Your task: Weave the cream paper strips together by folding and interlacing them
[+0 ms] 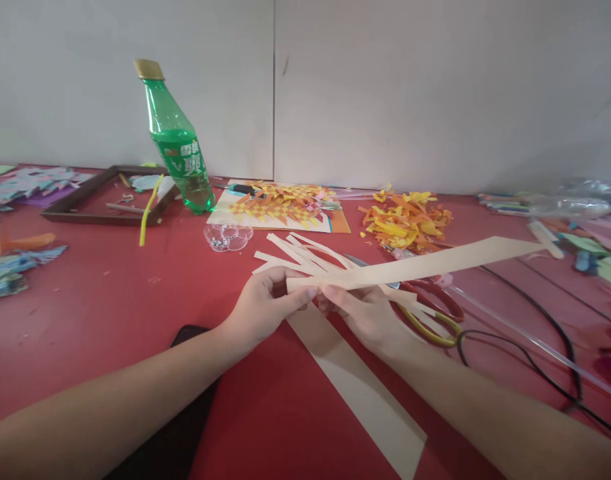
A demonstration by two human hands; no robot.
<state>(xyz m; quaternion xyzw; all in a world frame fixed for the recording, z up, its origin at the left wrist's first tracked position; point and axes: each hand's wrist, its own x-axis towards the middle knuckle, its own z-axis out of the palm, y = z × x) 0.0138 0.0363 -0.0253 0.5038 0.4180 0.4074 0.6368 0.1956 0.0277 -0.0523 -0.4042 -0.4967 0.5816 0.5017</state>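
My left hand (260,303) and right hand (370,317) both pinch pale paper strip (425,263) near left end, above worktop (135,287); long axis runs right, slightly far; right hand nearer free end.

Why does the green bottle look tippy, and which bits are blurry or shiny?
In the head view, the green bottle leans, probably from wide-lens stretching, and its base glints; in the head view, the clear plastic at far right looks smeared, while the held paper strip has clearer edges.
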